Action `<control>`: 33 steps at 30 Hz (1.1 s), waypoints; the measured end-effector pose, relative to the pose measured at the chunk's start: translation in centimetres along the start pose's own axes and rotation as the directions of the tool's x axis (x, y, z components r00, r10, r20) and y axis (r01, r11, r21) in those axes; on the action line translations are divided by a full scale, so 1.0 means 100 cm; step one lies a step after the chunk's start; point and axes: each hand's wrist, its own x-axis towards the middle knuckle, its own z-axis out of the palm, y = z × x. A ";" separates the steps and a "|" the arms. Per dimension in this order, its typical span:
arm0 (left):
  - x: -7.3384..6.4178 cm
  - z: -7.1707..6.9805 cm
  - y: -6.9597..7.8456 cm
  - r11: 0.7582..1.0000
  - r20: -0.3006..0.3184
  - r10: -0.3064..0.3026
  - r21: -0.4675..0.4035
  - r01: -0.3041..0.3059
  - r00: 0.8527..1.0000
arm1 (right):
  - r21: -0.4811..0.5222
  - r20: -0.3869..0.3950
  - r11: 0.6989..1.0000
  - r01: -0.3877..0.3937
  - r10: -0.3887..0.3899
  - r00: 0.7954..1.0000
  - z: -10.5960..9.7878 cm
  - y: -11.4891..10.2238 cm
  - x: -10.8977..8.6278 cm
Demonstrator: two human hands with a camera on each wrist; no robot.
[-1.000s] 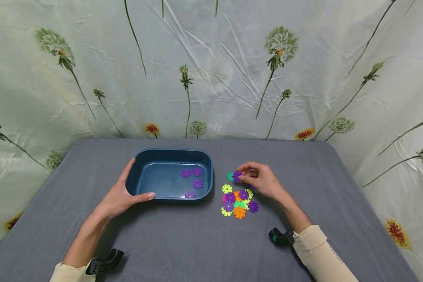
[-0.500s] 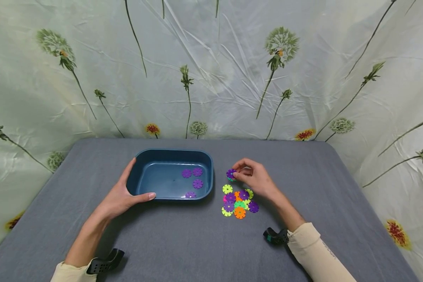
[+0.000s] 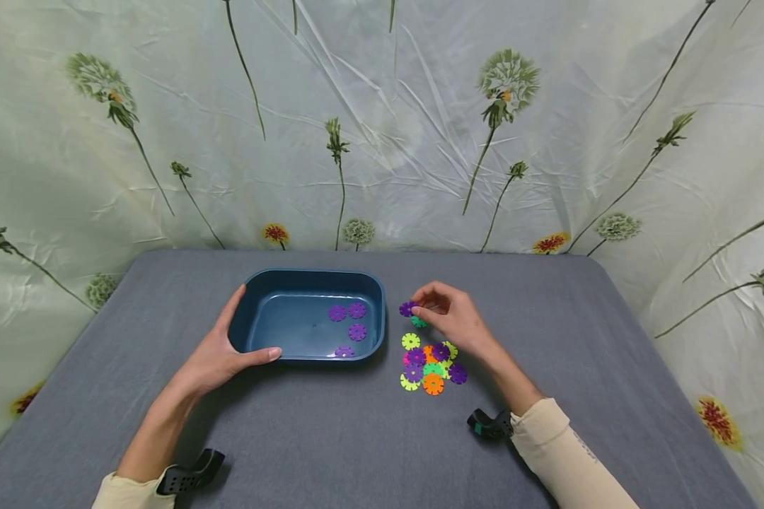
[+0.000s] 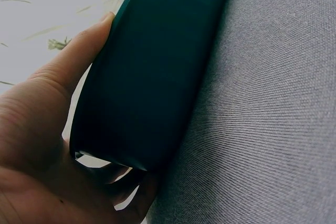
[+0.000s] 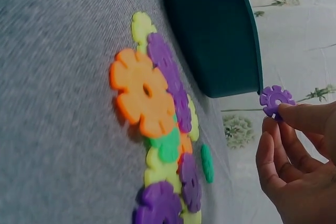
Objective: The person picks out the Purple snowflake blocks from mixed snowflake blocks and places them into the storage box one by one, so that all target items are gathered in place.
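My left hand [image 3: 216, 357] holds the left end of a blue plastic bin [image 3: 305, 357], its thumb over the near rim. In the left wrist view the other fingers wrap the bin's end. Several purple notched discs lie in the right half of the bin. Between right thumb and fingertips, my right hand [image 3: 455, 318] pinches a purple notched disc [image 5: 276, 99], raised just right of the bin. Beneath that hand a green disc [image 3: 419, 322] lies on the table. Nearer me is an overlapping pile of yellow, orange, green, pink and purple discs, with an orange disc [image 3: 433, 384] at its front.
A grey cloth [image 3: 331, 438] covers the table. Behind it hangs a pale curtain [image 3: 395, 141] printed with dandelions. Dark wrist-worn mounts [image 3: 191, 472] sit low at both forearms, close to the cloth.
My right hand has moved left toward the bin with the purple disc, passing over the green disc. The left hand and bin have stayed still.
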 end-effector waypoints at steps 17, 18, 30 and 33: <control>0.001 0.000 0.001 1.000 -0.007 0.013 -0.011 -0.014 1.000 | 0.058 -0.015 0.998 0.025 -0.024 1.000 0.019 -0.017 0.015; 0.000 0.000 0.001 1.000 -0.007 0.014 -0.010 -0.014 1.000 | 0.056 -0.013 0.998 0.026 -0.026 1.000 0.020 -0.019 0.016; 0.001 0.000 0.000 1.000 -0.005 0.011 -0.023 -0.011 1.000 | 0.059 0.025 0.997 0.044 -0.045 0.999 0.033 -0.031 0.023; 0.000 0.001 0.000 1.000 -0.005 0.009 -0.020 -0.009 1.000 | 0.064 0.033 0.997 0.052 -0.054 0.998 0.036 -0.032 0.024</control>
